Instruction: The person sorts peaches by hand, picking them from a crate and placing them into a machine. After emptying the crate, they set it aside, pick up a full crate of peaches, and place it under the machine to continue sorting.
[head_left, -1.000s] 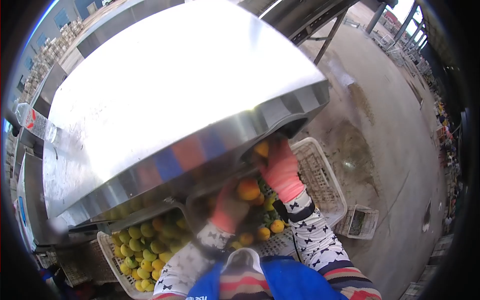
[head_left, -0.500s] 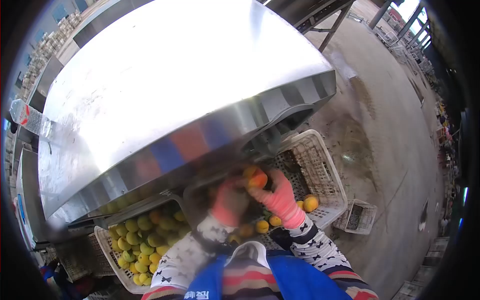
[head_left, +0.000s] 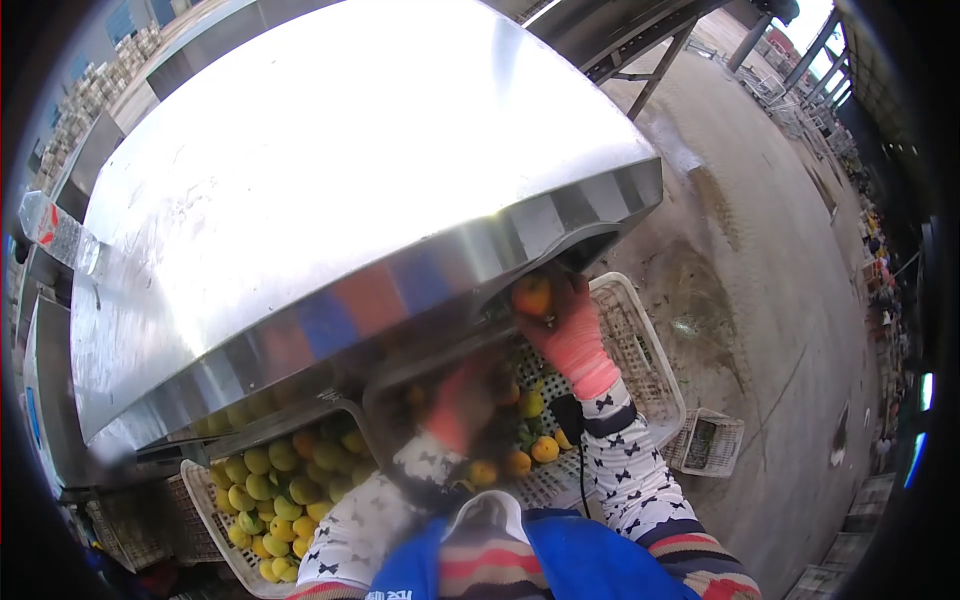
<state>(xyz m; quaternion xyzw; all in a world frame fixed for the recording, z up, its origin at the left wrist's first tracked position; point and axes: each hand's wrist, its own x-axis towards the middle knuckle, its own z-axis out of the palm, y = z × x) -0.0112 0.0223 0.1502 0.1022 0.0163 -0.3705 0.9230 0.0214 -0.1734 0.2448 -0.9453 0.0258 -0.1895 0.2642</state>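
Note:
My right hand (head_left: 568, 325), in a pink glove, is closed around a red-and-orange peach (head_left: 532, 296). It is raised to the dark opening under the right end of the metal table's front edge. My left hand (head_left: 462, 400), gloved in pink too, is lower and farther left, over the crate in front of me. Motion smears its fingers, and the table edge's shadow darkens them. Below and between the hands, several orange peaches (head_left: 545, 449) lie in the pale plastic crate (head_left: 655, 375). A greener fruit (head_left: 530, 404) rests among them.
The shiny metal table (head_left: 330, 150) fills the space ahead, its edge overhanging the crates. On the left stands another crate (head_left: 212, 522) full of yellow-green fruit (head_left: 262, 487). A clear bottle (head_left: 62, 232) is at the table's left edge. A small crate (head_left: 712, 442) sits on the concrete floor (head_left: 770, 330).
My right hand has moved up and away from the left hand, carrying the peach toward the opening under the table edge. My left hand stays low over the crate, still blurred.

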